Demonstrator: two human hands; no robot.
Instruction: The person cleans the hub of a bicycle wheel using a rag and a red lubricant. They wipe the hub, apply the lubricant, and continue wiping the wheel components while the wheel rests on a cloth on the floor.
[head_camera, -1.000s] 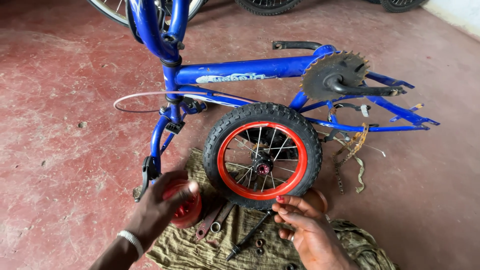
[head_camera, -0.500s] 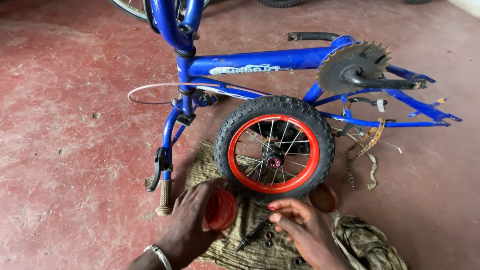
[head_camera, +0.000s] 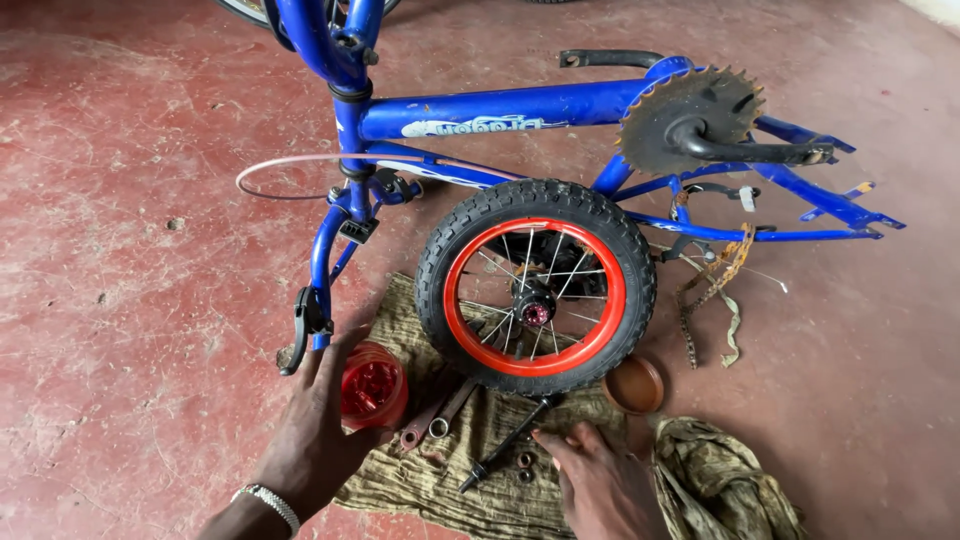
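axle (head_camera: 505, 442) lies slantwise on cloth (head_camera: 470, 480), just left of right hand (head_camera: 600, 480), fingers spread; left hand (head_camera: 320, 430) cups red jar (head_camera: 372, 385).

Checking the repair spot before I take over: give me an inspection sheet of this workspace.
Surface: red concrete floor, scuffed; olive cloth spread on it.
Job's things: red-rimmed small wheel on the cloth; red container; axle rod and small nuts.
Clutter: spanners, brown round lid, rusty chain.
Hands: left hand around the red container; right hand open, fingertips by the nuts.
Cables: pink brake cable looping off the blue bike frame.
Surroundings: another tyre at the top edge.
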